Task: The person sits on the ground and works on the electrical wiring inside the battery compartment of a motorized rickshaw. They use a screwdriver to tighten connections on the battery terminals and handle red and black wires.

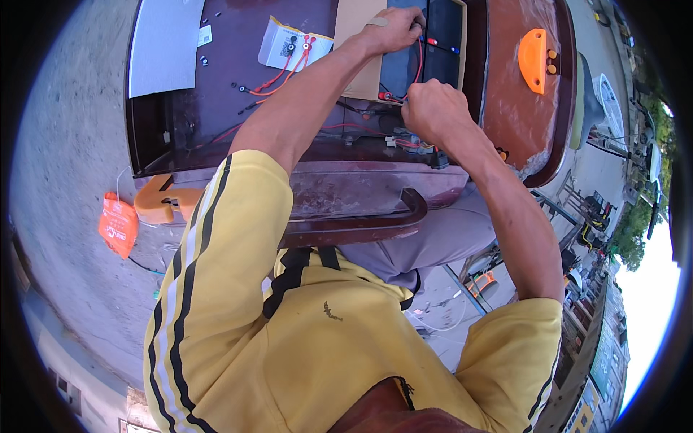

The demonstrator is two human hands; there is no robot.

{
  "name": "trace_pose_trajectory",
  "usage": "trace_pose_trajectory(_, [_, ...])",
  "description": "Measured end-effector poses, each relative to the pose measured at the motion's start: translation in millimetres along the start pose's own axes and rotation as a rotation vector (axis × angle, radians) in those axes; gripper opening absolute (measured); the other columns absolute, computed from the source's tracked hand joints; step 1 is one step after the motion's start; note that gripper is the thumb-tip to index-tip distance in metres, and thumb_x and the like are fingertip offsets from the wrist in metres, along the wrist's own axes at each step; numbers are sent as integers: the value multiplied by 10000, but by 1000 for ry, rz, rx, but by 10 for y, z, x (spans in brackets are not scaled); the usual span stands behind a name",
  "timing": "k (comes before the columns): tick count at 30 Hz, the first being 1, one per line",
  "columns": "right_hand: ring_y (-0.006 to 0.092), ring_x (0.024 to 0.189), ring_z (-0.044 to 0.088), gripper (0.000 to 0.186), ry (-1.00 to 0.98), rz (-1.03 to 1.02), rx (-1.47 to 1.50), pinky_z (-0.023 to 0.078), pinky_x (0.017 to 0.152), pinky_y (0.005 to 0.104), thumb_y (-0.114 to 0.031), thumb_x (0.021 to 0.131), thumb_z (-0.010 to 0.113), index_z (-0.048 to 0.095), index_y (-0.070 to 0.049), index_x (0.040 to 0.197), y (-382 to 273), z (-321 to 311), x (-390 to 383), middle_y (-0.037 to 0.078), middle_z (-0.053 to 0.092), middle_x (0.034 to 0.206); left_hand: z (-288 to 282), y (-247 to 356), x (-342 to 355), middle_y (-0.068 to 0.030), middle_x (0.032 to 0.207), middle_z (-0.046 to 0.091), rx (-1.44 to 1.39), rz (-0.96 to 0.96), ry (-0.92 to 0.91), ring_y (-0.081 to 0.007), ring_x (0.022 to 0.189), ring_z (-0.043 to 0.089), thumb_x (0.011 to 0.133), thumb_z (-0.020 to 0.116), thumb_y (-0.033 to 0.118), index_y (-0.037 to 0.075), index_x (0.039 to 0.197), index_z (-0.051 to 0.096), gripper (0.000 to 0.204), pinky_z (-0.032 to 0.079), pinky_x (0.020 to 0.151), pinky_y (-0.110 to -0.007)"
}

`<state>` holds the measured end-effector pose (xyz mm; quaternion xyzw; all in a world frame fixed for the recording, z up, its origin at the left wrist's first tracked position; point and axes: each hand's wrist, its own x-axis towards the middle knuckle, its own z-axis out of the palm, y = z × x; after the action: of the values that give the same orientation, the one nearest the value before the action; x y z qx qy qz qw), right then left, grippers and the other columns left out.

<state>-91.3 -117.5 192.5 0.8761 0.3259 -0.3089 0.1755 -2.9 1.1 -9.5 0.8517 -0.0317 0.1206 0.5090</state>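
Note:
Dark battery-like blocks (446, 68) sit side by side in a maroon compartment, with cardboard (359, 72) along their left side. My left hand (393, 32) reaches over the far part of the blocks, its fingers closed in a pinch; what they hold is hidden. Close to the blocks' near edge, my right hand (439, 110) is curled into a fist, and its grip cannot be seen into. A thin red wire (421, 63) runs between the two hands. Small red and blue terminals (433, 42) show on top of the blocks, beside my left fingers.
Left of the cardboard lie a plastic packet (274, 45) and red leads (278, 88) with ring ends. A white sheet (164, 47) is at the far left. An orange half-round piece (533, 61) rests on the brown plastic-covered surface (505, 108) at right. An orange bag (118, 225) hangs at left.

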Motion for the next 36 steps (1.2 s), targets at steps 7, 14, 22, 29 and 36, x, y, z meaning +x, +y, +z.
trace_pose_trajectory(7, [404, 1055, 744, 271, -31, 131, 115, 598, 912, 477, -143, 886, 660, 791, -16, 1086, -41, -26, -12, 247, 761, 1084, -11, 0, 18, -125, 896, 749, -24, 0, -69, -278, 807, 728, 979, 606, 158, 50, 1128, 706, 210, 581, 761, -407])
trace_pose_trajectory(14, [370, 1151, 720, 308, -20, 161, 203, 579, 961, 467, -171, 897, 669, 774, -50, 1160, 62, -74, -33, 205, 749, 1193, -172, 112, 98, -43, 878, 685, -298, -258, -311, -117, 687, 630, 1043, 564, 92, 46, 1253, 703, 256, 578, 651, -299])
trace_pose_trajectory(22, [389, 1070, 730, 299, 199, 219, 343, 561, 914, 505, -270, 941, 680, 725, -39, 1126, 514, 90, -369, 237, 754, 1076, -170, 231, -33, -83, 855, 711, -51, -200, -273, -148, 695, 671, 1035, 576, 89, 34, 1187, 733, 225, 559, 639, -352])
trace_pose_trajectory(29, [423, 998, 722, 274, 656, 392, 1041, 543, 874, 494, -253, 931, 738, 679, -4, 1029, 731, 572, 462, 244, 748, 1004, -205, 155, 145, -12, 863, 667, -343, -360, -245, -78, 694, 593, 1010, 610, 60, 36, 1179, 720, 203, 538, 610, -256])
trace_pose_trajectory(36, [378, 965, 738, 298, 619, 369, 1392, 548, 860, 450, -277, 912, 754, 750, -29, 1076, 834, 965, 1177, 218, 763, 980, -262, 146, 115, -8, 919, 680, -478, -327, -311, -70, 721, 597, 1003, 627, 42, 19, 1165, 715, 186, 534, 646, -229])
